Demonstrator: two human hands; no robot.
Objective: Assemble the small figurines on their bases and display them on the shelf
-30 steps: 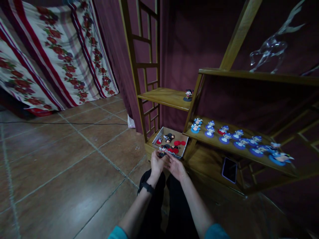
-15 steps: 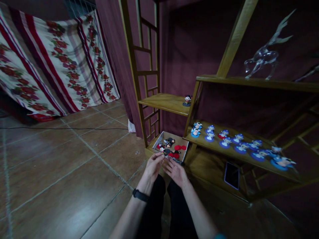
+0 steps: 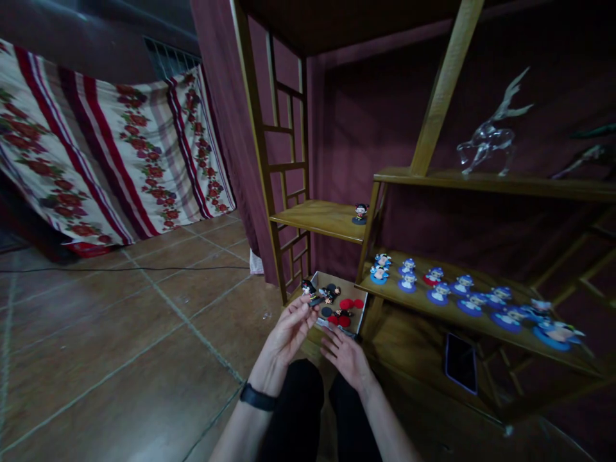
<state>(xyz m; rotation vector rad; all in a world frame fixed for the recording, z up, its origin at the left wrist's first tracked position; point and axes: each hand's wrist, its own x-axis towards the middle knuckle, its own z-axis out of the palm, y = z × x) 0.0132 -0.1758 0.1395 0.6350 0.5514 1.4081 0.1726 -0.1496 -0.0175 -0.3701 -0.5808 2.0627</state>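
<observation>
Between the thumb and fingers of my left hand (image 3: 291,330) is a small black-haired figurine (image 3: 308,289) on a dark round base, held upright at the near left edge of the box. My right hand (image 3: 347,356) has its fingers stretched out and apart, empty, by the box's near side. The shallow cardboard box (image 3: 359,324) sits on the lowest shelf board. Several black-and-red figurines (image 3: 330,294) lie in it, among red round bases (image 3: 359,303) and dark grey ones. Another black-haired figurine (image 3: 360,213) stands on the shelf above.
Several blue-and-white figurines (image 3: 439,293) stand in rows on the right shelf (image 3: 418,269). Below them lies a phone (image 3: 461,362). A clear glass deer (image 3: 488,144) stands on the upper board (image 3: 524,183). A black cable (image 3: 144,269) crosses the tiled floor at left.
My left hand has lifted the figurine upward at the box's edge, where it now shows upright. My right hand stays spread nearby. The camera view has tilted up slightly.
</observation>
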